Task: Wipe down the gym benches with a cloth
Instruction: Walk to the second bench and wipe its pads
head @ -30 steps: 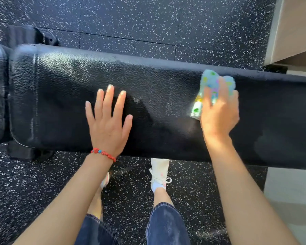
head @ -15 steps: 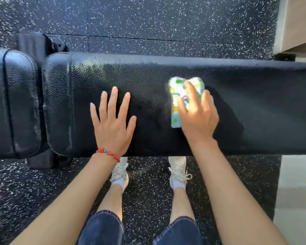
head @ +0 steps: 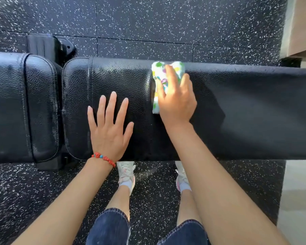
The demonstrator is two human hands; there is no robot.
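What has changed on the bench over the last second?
The right hand has slid the spotted cloth leftward along the long pad, closing much of the gap to the left hand, and now has it up near the pad's far edge. The left hand stays flat on the pad, fingers spread. The person's view has shifted left, showing more of the shorter pad.

From my feed, the desk was padded in black pebbled leatherette, glossy where sunlight struck its left end, duller toward the right. The cloth looked like soft, fuzzy white terry with coloured dots. I saw the floor as matt black rubber flecked white, rough-grained. A beaded red bracelet shone slightly; the jeans were dark denim.
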